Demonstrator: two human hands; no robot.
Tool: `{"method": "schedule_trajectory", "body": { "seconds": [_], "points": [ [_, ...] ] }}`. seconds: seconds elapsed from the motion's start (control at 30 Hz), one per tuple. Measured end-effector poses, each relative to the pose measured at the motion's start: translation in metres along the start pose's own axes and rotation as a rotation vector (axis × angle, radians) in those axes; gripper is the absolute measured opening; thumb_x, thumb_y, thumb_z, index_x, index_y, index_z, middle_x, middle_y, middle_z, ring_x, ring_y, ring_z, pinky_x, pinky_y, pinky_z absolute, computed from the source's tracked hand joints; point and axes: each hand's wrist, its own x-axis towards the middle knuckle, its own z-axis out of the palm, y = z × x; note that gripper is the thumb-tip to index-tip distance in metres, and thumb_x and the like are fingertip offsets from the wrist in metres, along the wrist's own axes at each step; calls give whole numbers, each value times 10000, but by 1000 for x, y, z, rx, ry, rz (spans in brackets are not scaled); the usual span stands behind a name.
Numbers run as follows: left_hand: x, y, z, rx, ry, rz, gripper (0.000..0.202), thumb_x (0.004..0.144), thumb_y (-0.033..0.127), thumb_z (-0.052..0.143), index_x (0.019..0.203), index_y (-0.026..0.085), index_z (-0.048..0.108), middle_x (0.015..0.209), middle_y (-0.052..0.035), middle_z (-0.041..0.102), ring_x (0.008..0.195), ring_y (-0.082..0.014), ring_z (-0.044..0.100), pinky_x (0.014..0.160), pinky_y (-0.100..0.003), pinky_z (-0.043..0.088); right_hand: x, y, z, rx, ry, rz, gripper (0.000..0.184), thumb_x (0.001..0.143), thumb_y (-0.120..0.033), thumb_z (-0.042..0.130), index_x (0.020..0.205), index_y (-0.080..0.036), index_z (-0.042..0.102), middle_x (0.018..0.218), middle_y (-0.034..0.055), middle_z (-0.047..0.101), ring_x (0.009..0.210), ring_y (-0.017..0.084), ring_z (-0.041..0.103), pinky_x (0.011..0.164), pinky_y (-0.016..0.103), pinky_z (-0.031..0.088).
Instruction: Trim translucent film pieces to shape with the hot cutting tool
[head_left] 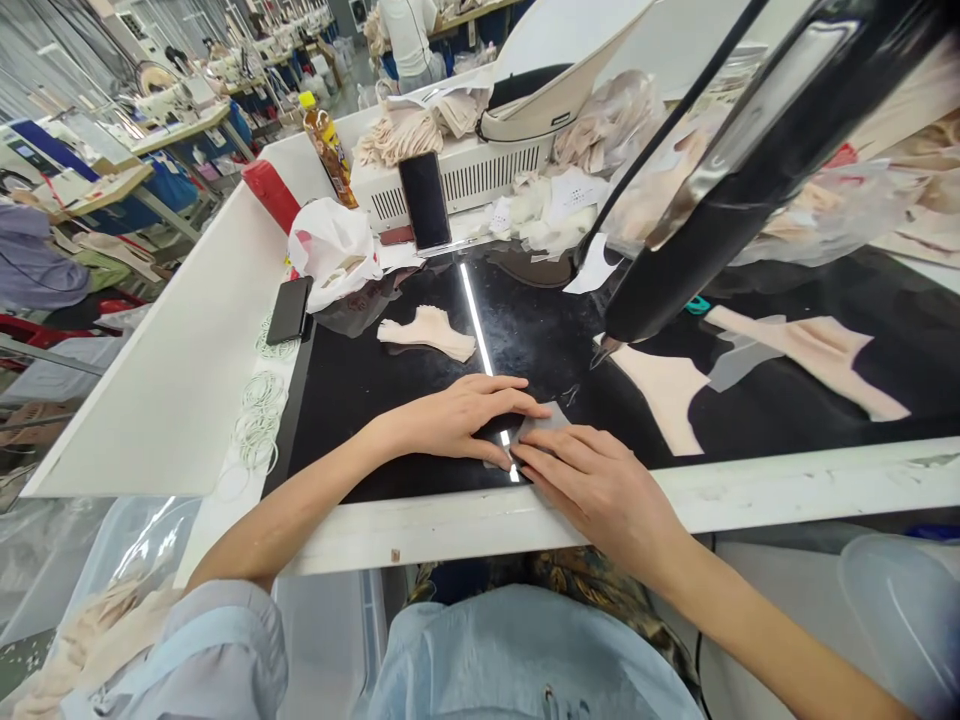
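Note:
A small translucent grey piece of material (553, 414) lies on the black tabletop (360, 420) near its front edge, partly covered by my fingers. My left hand (461, 418) rests at its left side, with thumb and fingers apart and fingertips touching it. From the right, my right hand (600, 480) lies over the piece, fingers stretched out and close together. Whether either hand pinches the material is hidden. A beige cut fabric piece (426, 332) lies beyond my left hand. To the right are another beige fabric piece (664, 390) and a longer beige piece (825, 350) overlapping grey translucent material (742, 358).
A thick black machine arm (697, 220) slants down from the upper right, its pointed tip above the table. Phones (289, 310), a white plastic bag (334, 250), a bottle (328, 145) and coiled pale bands (259, 420) line the left and back. A white panel (165, 350) rises at left.

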Motion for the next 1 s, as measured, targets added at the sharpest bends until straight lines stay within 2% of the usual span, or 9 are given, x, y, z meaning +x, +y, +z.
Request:
{"method": "schedule_trajectory", "body": {
  "seconds": [0.17,0.4,0.73,1.0],
  "points": [
    [1,1,1,30,20,3,631,927,416,684,1494,285,442,1546,-61,490,1526,-267,296,1233,-450,234,-7,3,-2,-65,-4,-22,209,956,-161,617,1153,-150,685,1150,54,744,1000,214,652,829,368,498],
    [1,0,3,48,29,13,698,894,416,722,1513,304,418,1547,-50,492,1528,-282,290,1238,-470,213,-20,7,-8,-57,-26,23,237,950,-152,626,1181,-169,671,1175,51,736,1014,219,627,858,373,495],
    [-4,4,3,1,61,11,610,946,399,671,1502,332,430,1533,-28,514,1526,-254,303,1249,-464,208,-22,7,-8,-59,-16,21,255,941,-147,635,1194,-159,666,1174,62,736,1017,223,641,889,392,512],
    [-4,4,7,6,47,6,654,918,416,696,1505,319,424,1543,-24,505,1531,-263,288,1256,-463,182,-21,7,-11,-49,5,31,231,941,-148,635,1168,-154,680,1143,67,746,1004,231,661,872,395,518]
  ]
}}
